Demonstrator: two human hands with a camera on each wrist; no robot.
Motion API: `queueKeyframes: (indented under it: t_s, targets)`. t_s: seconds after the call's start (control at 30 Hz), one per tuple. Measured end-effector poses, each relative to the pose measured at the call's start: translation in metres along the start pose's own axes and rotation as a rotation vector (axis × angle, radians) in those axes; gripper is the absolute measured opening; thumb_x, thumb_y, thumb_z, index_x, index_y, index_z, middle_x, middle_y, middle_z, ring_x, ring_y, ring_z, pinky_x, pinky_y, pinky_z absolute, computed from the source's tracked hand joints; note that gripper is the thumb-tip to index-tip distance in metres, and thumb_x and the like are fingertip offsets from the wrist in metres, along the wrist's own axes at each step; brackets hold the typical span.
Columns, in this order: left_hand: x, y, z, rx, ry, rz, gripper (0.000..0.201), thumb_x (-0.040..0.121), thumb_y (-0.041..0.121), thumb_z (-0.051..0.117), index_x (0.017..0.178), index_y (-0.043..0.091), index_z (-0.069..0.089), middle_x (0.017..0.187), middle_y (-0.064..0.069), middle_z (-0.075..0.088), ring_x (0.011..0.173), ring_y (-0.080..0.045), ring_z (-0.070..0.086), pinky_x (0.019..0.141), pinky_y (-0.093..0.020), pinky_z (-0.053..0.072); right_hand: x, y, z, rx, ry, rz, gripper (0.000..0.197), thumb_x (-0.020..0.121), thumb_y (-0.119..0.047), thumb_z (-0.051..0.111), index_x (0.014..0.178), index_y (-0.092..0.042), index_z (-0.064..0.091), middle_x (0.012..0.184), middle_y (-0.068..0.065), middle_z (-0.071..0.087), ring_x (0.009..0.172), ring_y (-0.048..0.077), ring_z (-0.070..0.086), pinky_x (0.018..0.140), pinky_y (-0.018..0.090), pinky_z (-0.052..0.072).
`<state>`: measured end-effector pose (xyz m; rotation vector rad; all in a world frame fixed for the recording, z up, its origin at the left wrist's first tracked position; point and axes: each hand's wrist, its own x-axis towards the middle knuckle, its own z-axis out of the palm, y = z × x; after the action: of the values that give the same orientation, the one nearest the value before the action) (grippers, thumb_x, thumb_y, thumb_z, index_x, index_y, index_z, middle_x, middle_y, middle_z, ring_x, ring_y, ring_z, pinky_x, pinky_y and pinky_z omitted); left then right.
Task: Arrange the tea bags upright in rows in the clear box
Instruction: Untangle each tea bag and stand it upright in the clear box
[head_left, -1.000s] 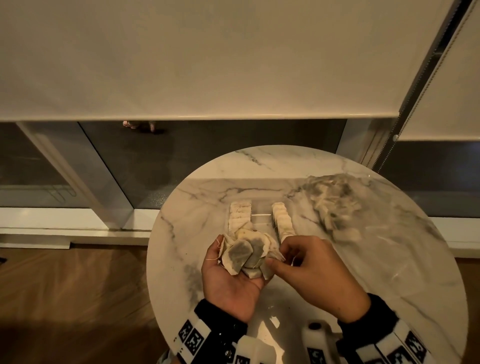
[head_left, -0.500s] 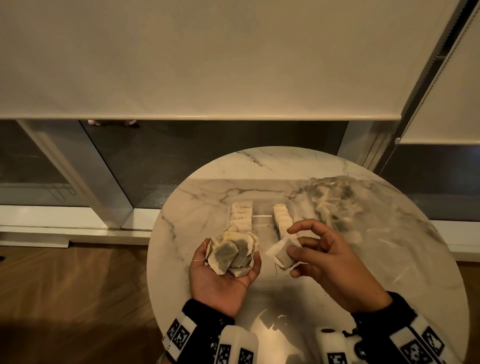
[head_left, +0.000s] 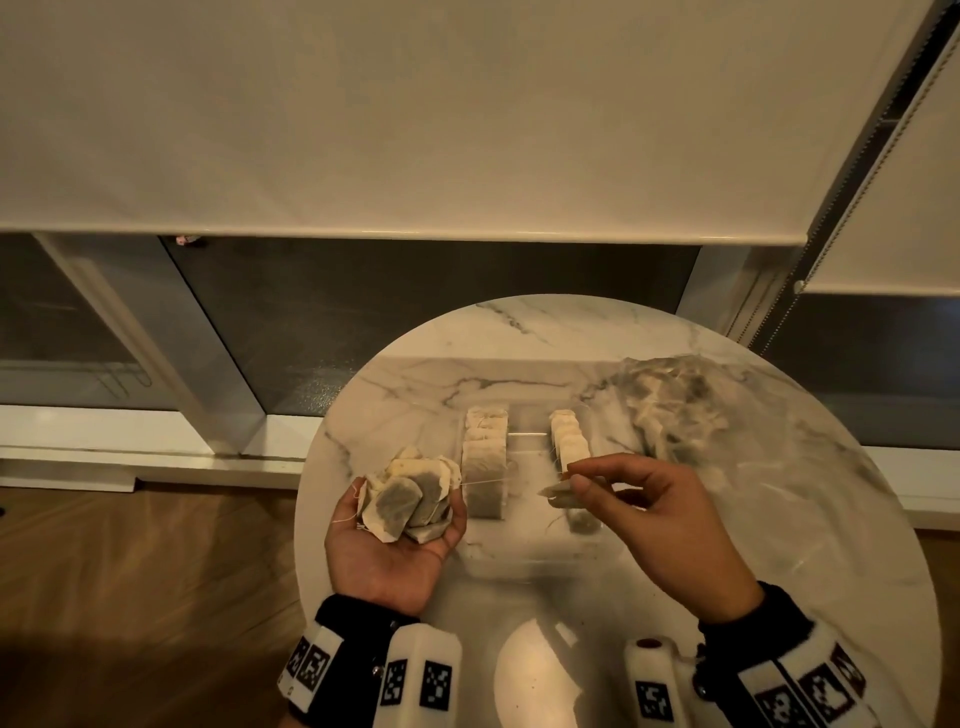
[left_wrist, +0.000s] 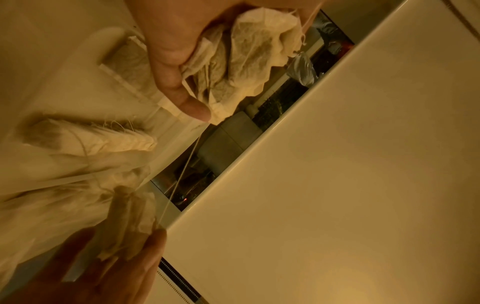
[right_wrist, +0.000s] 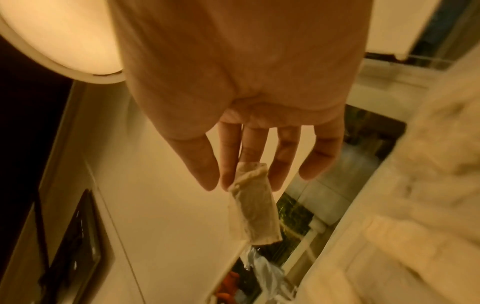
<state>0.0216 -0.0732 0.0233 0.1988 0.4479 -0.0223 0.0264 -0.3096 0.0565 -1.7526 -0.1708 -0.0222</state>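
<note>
Single tea bag (head_left: 558, 496): now drawn clear of the bunch of tea bags (head_left: 408, 499), its string still trailing back there, pinched by the right hand (head_left: 649, 512) over the clear box (head_left: 524, 551). Left hand (head_left: 395, 540) cups the bunch, just left of the box; two upright rows stand inside, so placing comes next.

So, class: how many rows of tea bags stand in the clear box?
2. A left row by the left hand, and a right row behind the right hand, whose fingers may hide that row's near end.
</note>
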Motion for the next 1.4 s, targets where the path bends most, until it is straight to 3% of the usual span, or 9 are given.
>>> queueKeyframes:
  t_s: [0.1,0.2,0.33,0.47,0.6,0.93,1.07,1.23,1.4]
  targets:
    - [-0.001,0.002,-0.001,0.008,-0.011,-0.004,0.047,0.07,0.035,0.068,0.11,0.011,0.07,0.115,-0.019,0.07,0.095,-0.039,0.067,0.072,-0.052,0.057,0.012,0.01,0.0,-0.113,0.025,-0.014,0.009,0.09,-0.029,0.074,0.096,-0.028,0.081,0.09,-0.005,0.079,0.091,0.023,0.074,0.087,0.055,0.055]
    - [0.0,0.011,-0.001,-0.008,0.014,0.032,0.072,0.061,0.034,0.073,0.129,0.013,0.063,0.125,-0.016,0.067,0.102,-0.036,0.064,0.071,-0.051,0.056,0.025,0.012,-0.002,-0.088,0.048,0.009,0.013,0.087,-0.013,0.077,0.095,-0.024,0.08,0.087,-0.001,0.079,0.086,0.023,0.075,0.08,0.045,0.06]
    - [0.001,0.031,0.0,-0.036,0.009,0.11,0.05,0.084,0.041,0.058,0.127,0.016,0.063,0.13,-0.013,0.065,0.108,-0.032,0.061,0.073,-0.049,0.056,0.05,0.023,0.003,-0.217,-0.015,0.045,0.028,0.085,-0.002,0.076,0.092,-0.029,0.075,0.084,0.001,0.076,0.081,0.018,0.073,0.077,0.031,0.058]
    - [-0.003,0.045,0.002,-0.031,-0.044,0.149,0.069,0.07,0.035,0.068,0.136,0.018,0.059,0.133,-0.014,0.063,0.11,-0.032,0.06,0.071,-0.048,0.056,0.072,0.024,0.02,-0.445,-0.149,0.094,0.022,0.083,-0.011,0.079,0.097,-0.027,0.073,0.083,-0.003,0.074,0.076,0.015,0.071,0.074,0.032,0.059]
    - [-0.005,0.05,-0.003,-0.068,-0.027,0.137,0.054,0.092,0.045,0.05,0.138,0.017,0.059,0.13,-0.015,0.064,0.109,-0.033,0.06,0.072,-0.049,0.056,0.086,0.019,0.043,-0.439,-0.304,0.165,0.018,0.087,-0.01,0.075,0.097,-0.026,0.074,0.08,-0.004,0.076,0.07,0.009,0.068,0.068,0.032,0.057]
    - [-0.003,0.056,-0.013,-0.11,-0.038,0.116,0.045,0.091,0.046,0.053,0.123,0.016,0.065,0.124,-0.014,0.066,0.101,-0.032,0.062,0.075,-0.048,0.055,0.12,0.022,0.076,-0.55,-0.634,0.412,0.035,0.089,0.015,0.056,0.107,-0.012,0.069,0.083,0.008,0.066,0.071,0.021,0.067,0.079,0.042,0.063]
    - [-0.001,0.056,-0.015,-0.111,-0.048,0.125,0.039,0.092,0.045,0.052,0.115,0.017,0.066,0.12,-0.013,0.066,0.098,-0.031,0.062,0.074,-0.047,0.055,0.13,0.03,0.079,-0.594,-0.684,0.429,0.029,0.085,0.014,0.063,0.102,-0.009,0.068,0.084,0.008,0.07,0.074,0.018,0.066,0.084,0.046,0.061]
    - [0.0,0.057,-0.018,-0.114,-0.046,0.116,0.037,0.092,0.046,0.052,0.105,0.015,0.069,0.117,-0.013,0.067,0.096,-0.031,0.062,0.075,-0.047,0.055,0.138,0.039,0.085,-0.71,-0.584,0.467,0.016,0.087,-0.003,0.069,0.089,-0.018,0.07,0.097,0.012,0.078,0.076,0.018,0.071,0.058,0.025,0.057]
    - [0.002,0.056,-0.02,-0.124,-0.043,0.099,0.039,0.085,0.043,0.056,0.111,0.015,0.067,0.118,-0.013,0.067,0.096,-0.031,0.062,0.073,-0.048,0.056,0.145,0.044,0.088,-0.772,-0.615,0.466,0.022,0.081,0.004,0.074,0.082,-0.018,0.072,0.092,0.014,0.077,0.086,0.028,0.076,0.078,0.04,0.063]
